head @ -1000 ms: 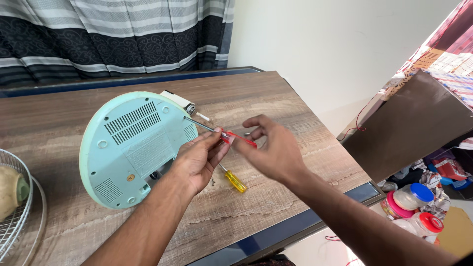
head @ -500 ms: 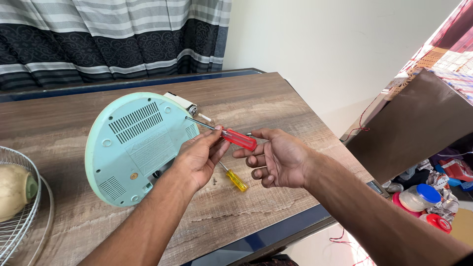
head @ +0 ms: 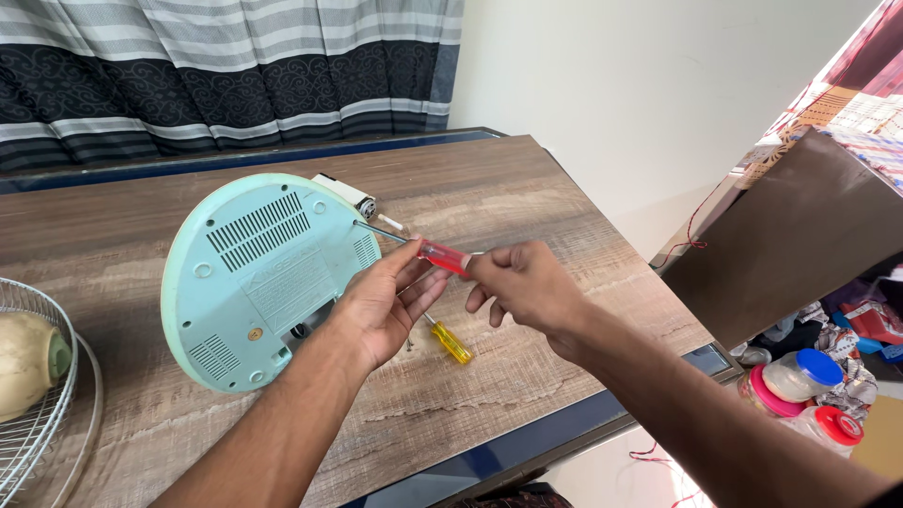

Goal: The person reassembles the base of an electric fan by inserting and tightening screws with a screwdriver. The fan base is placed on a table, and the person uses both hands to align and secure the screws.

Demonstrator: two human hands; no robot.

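Observation:
A round pale-green plastic base (head: 263, 273) with vent slots stands tilted on the wooden table (head: 527, 198). A red-handled screwdriver (head: 442, 255) has its metal tip at the base's right rim. My right hand (head: 527, 282) is closed around the end of the red handle. My left hand (head: 381, 306) props the base from its right side, with thumb and fingertips touching the front of the screwdriver's handle. A yellow-handled screwdriver (head: 450, 342) lies on the table just under both hands, with a small screw (head: 408, 346) next to it.
A small white motor part (head: 346, 197) lies behind the base. A wire fan grille (head: 33, 395) with a beige hub sits at the left edge. Right of the table stand a brown board (head: 790, 226) and several lidded plastic jars (head: 800, 376) on the floor.
My right hand, which was off the red screwdriver with fingers spread half a second ago, has closed on the end of its handle. The base and my left hand have barely moved.

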